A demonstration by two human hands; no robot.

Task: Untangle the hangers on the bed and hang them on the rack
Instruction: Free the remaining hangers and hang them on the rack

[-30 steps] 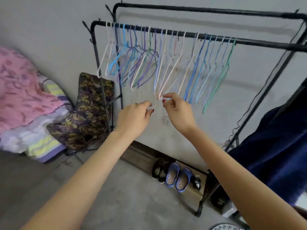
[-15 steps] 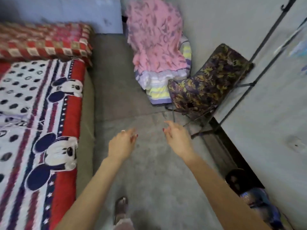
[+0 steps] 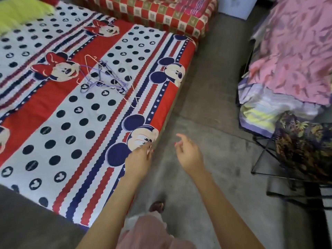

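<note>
Reaching toward bed: left hand at bed's near right edge, fingers loosely curled, holding nothing; right hand over floor beside bed, fingers relaxed, spread, empty. Tangled hangers lie mid-bed, well apart, up and left of both hands; left hand nearer. Tangle's long axis runs diagonally toward bed's right edge. Small lettering in sheet's dark dots, unreadable.

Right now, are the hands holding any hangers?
No. The left hand and right hand are both empty, fingers loose. The tangled hangers lie untouched on the bed.
</note>
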